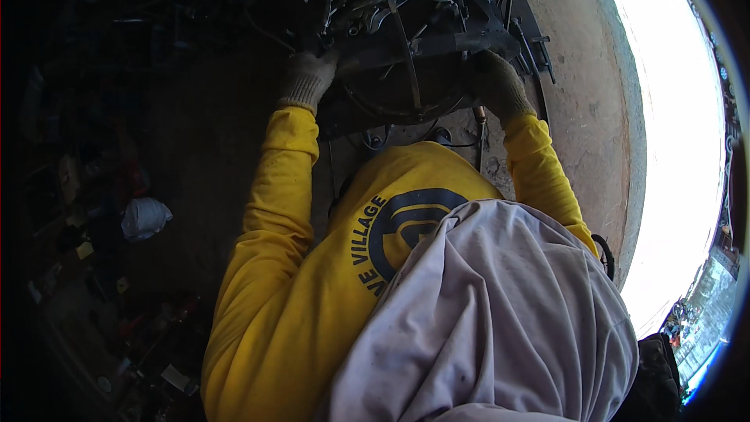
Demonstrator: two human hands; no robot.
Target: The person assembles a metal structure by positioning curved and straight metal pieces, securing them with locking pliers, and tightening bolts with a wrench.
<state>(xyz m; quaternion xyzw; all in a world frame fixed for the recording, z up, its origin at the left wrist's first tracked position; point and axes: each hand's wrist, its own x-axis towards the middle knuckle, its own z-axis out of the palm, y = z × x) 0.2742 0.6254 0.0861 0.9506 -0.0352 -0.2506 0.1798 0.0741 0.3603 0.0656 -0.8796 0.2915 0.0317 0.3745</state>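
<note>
My left hand (308, 78), in a light knitted work glove, is closed at the left end of a dark metal bar (391, 54). On the far right of that bar is my right hand (498, 84), gloved too; shadow hides its fingers. A thin pale metal strip (407, 55) runs down across the bar between my hands. Below it a dark round rim (367, 109) curves over the gap. Just beyond my hands, several metal tools, wrenches among them (379, 16), lie heaped on a dark stand.
Dim clutter fills the left side, with a whitish bundle (145, 219) on the floor. A dark metal piece with a rod (535, 39) stands to the right of the stand. Cables and a hose (480, 129) hang below. Bright daylight falls on the ground at right.
</note>
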